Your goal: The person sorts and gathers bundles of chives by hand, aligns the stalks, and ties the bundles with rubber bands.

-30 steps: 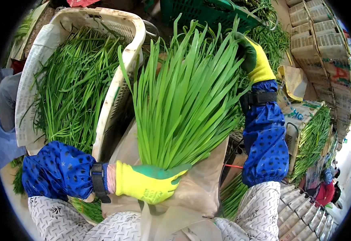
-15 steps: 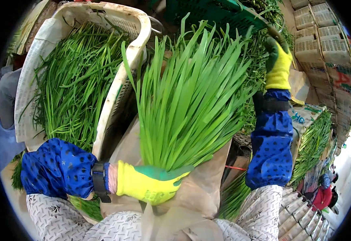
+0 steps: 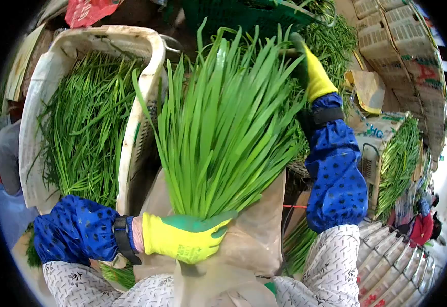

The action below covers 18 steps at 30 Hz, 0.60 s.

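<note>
A large fanned bunch of garlic chives [image 3: 218, 133] stands in front of me, its flat green leaves spreading upward. My left hand [image 3: 185, 236], in a yellow and green glove, is closed around its lower end, which the glove hides. At the upper right, my right hand [image 3: 313, 69] wears a matching glove and is beside the leaf tips. Its visible fingers are stretched and apart, though leaves partly cover them; I see nothing held there. Below the bunch, a brownish plastic sheet [image 3: 257, 230] covers the surface before my lap.
Left of the bunch stands a white plastic crate [image 3: 126, 169] filled with chives. A green crate [image 3: 244, 15] is at the back. More chives [image 3: 397, 163] lie by a box on the right, and stacked pale crates [image 3: 387, 51] rise behind. A slatted basket [image 3: 392, 266] is at lower right.
My right hand has moved left and inward toward the leaf tips. The left hand keeps its hold, and the bunch has shifted slightly left. The view has also shifted.
</note>
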Motion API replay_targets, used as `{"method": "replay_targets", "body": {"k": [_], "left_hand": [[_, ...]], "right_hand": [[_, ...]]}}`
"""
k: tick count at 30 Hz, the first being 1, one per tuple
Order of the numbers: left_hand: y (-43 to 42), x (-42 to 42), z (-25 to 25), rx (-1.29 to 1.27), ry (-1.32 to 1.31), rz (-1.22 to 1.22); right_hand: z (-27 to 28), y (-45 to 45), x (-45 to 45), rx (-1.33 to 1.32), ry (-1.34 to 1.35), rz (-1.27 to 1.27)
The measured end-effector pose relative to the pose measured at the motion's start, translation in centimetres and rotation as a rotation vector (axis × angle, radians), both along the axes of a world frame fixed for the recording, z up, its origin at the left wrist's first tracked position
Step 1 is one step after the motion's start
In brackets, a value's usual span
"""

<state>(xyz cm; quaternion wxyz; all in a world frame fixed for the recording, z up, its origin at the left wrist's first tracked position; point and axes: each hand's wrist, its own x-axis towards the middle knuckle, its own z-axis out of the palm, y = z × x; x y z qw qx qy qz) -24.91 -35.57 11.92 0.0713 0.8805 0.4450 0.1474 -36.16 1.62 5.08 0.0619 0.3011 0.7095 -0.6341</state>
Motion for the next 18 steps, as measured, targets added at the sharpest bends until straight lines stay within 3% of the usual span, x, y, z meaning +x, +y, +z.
{"method": "replay_targets", "body": {"k": [1, 3, 4, 5, 8, 12, 13, 15, 18], "left_hand": [[0.0, 0.1, -0.1, 0.006, -0.001, -0.002], [0.0, 0.3, -0.3, 0.01, -0.003, 0.001], [0.0, 0.4, -0.3, 0.01, -0.001, 0.006], [-0.1, 0.3, -0.1, 0.009, 0.003, 0.014], [0.3, 0.1, 0.4, -0.011, 0.007, -0.012], [0.2, 0.8, -0.4, -0.039, -0.04, 0.008], [0.2, 0.9, -0.4, -0.035, -0.029, 0.021], [0.1, 0.8, -0.1, -0.048, -0.037, 0.021], [0.3, 0.1, 0.3, -0.086, -0.087, -0.029]], "right_hand": [[-1.1, 0.0, -0.6, -0.094, -0.055, -0.027], [-3.5, 0.1, -1.4, -0.364, 0.101, -0.057], [-2.0, -1.2, -1.0, -0.229, 0.145, 0.025], [-4.6, 0.7, -0.9, -0.044, 0.337, 0.267], [-1.1, -1.4, -0.6, -0.092, 0.137, -0.013], [-5.1, 0.7, -1.6, 0.479, 0.235, -0.118], [-5.0, 1.5, -1.2, 0.596, 0.281, -0.298], [-4.9, 4.8, 0.0, 0.381, 0.06, -0.399], [-4.7, 6.3, 3.0, 0.56, 0.048, -0.013]]}}
